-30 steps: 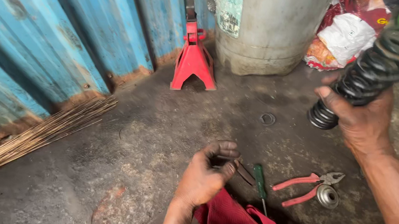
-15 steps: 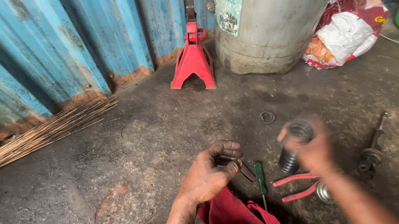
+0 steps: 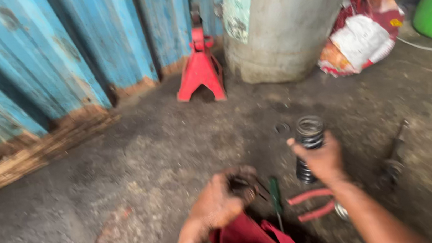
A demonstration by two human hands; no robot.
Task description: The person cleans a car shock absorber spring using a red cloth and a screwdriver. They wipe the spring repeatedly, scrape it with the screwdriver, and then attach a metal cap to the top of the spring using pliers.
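A right hand grips a dark coil spring upright on the oily floor, beside red-handled pliers. The left hand curls tight around a small dark part, above a red bag whose contents are hidden.

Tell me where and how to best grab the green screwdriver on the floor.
Take the screwdriver by its green handle, coming down from above. It lies flat on the floor, pointing roughly toward and away from the person, so pinch it across its width. The left hand sits close on one side and the red pliers lie on the other, so a side approach looks cramped.
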